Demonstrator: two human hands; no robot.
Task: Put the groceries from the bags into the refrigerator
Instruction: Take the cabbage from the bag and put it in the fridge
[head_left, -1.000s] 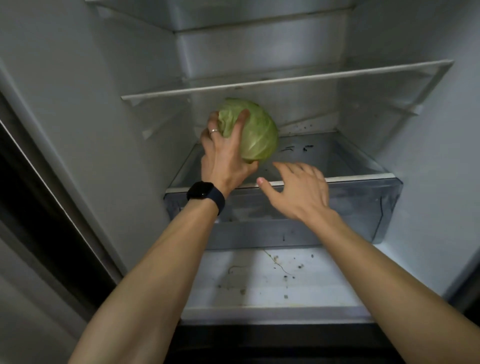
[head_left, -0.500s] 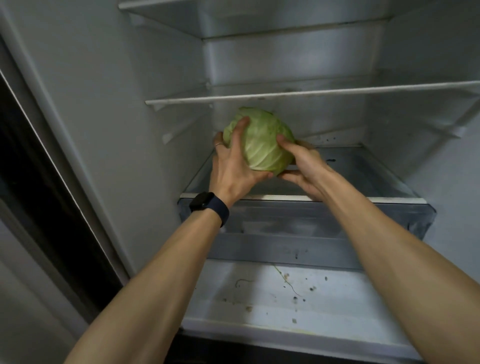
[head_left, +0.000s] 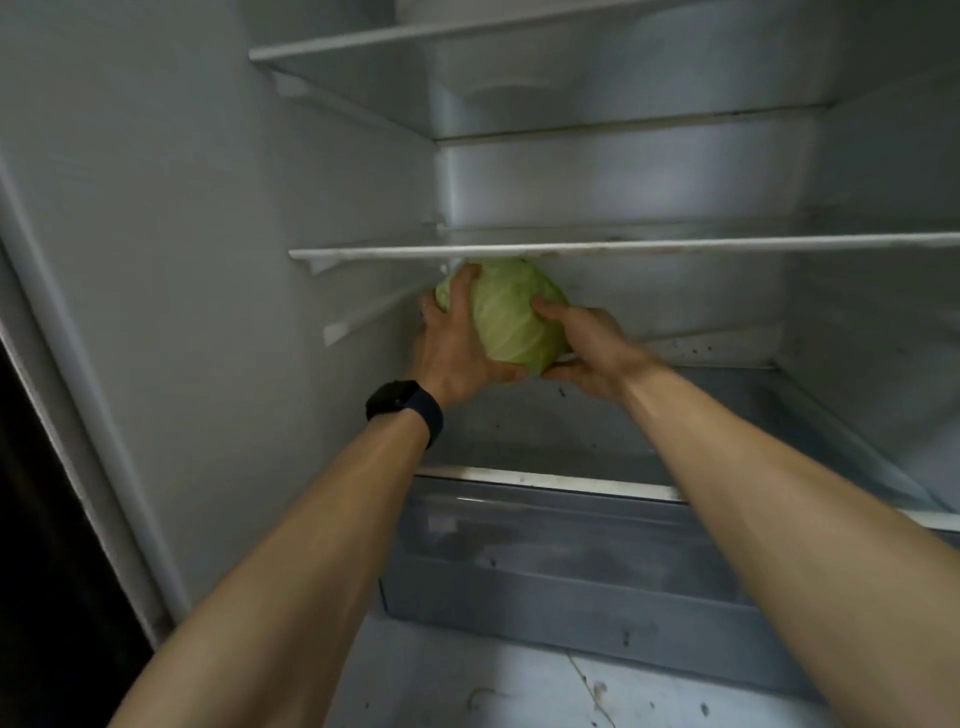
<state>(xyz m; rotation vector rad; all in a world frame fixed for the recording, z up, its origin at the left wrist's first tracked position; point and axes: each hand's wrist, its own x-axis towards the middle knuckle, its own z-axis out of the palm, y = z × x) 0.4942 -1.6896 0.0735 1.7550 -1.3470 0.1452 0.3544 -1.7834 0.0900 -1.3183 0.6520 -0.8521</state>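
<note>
Cabbage (head_left: 511, 317) is inside the refrigerator (head_left: 208, 260), left of centre, gripped between both hands. Its top is just under the front edge of the middle shelf (head_left: 675, 244); that edge hides the crown, so contact there can't be told.

Left hand (head_left: 457, 348) is on the cabbage's left side. Its fingers (head_left: 462, 283) are spread and curled up over the upper left of the head, and the thumb is hooked under the bottom. Some of the fingers go round the far side, out of sight. There is a dark watch (head_left: 402, 405) on that wrist.

Right hand (head_left: 587, 348) is on the cabbage's right side. Its fingers (head_left: 550, 306) are close together and wrapped onto the right flank, with the thumb tucked below. The two thumbs nearly meet under the head. The front face of the cabbage, pale ribs showing, is bare between the two sets of fingers.

The cabbage is above the rear part of the glass cover (head_left: 545, 480) over the drawer (head_left: 571, 571); can't tell whether it touches the cover. Both forearms reach in over the drawer front.

An upper shelf (head_left: 467, 31) sits higher up. The refrigerator floor (head_left: 519, 691) in front of the drawer has specks and a thin stem scrap on it.
</note>
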